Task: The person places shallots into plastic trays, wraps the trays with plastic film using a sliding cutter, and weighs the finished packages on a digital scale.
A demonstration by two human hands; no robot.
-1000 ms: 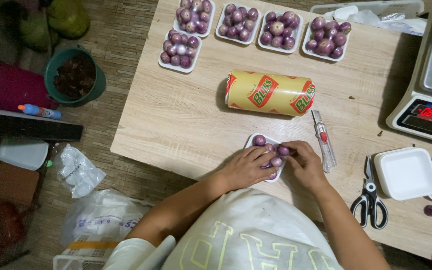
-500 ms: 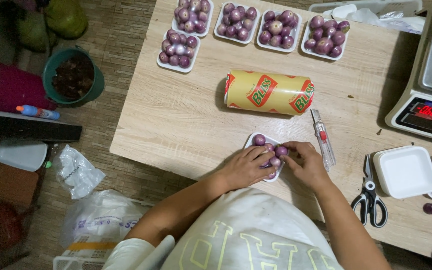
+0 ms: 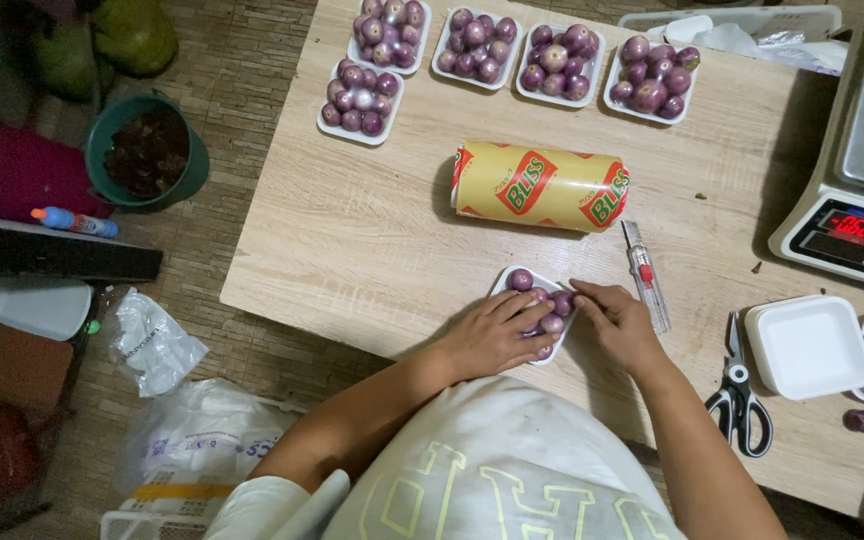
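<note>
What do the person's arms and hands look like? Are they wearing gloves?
No gloves. Both hands, left and right, are bare, and no rings or watch show. The forearms are bare too. A short white sleeve covers the left upper arm, part of a white shirt with pale yellow lettering.

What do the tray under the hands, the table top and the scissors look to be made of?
Tray: probably white foam, matte, with soft rounded rims like the empty tray.
Table top: light wood or wood-look laminate; printed-looking grain, which one is unclear.
Scissors: shiny metal blades, glossy black handles, likely plastic.
</note>
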